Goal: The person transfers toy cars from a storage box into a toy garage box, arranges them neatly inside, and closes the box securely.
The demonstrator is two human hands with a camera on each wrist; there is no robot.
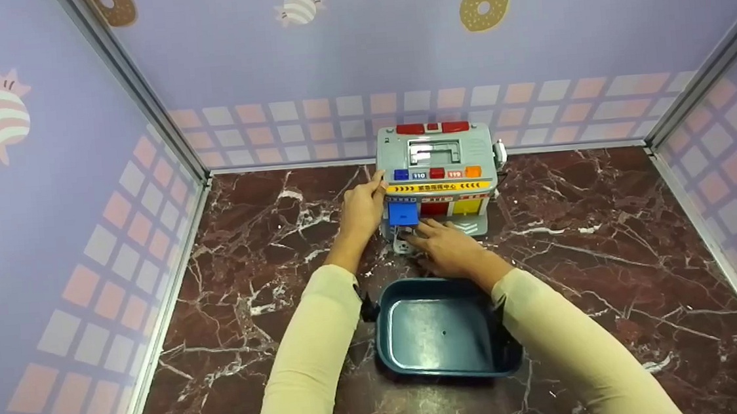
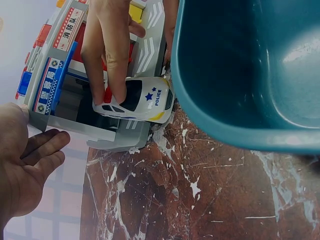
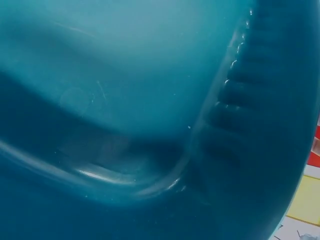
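Note:
A white toy police car [image 2: 150, 97] sits partly inside the left bay of a grey toy emergency station [image 1: 432, 143], with its nose outside. Its roof is pinched at the red light bar by the fingers of my right hand [image 1: 447, 250], which also appears in the left wrist view. The blue door [image 1: 402, 213] stands raised above the bay. At the station's left side, my left hand [image 1: 362, 211] touches the front corner with an extended finger, its other fingers loosely bent. The right wrist view shows neither the car nor my right hand clearly.
A dark teal basin [image 1: 447, 373] stands on the marbled surface [image 1: 259, 327] just in front of the station, under my right forearm. Patterned panels [image 1: 323, 52] close off the back and both sides. Red [image 1: 434, 210] and yellow [image 1: 467, 206] doors stand beside the blue one.

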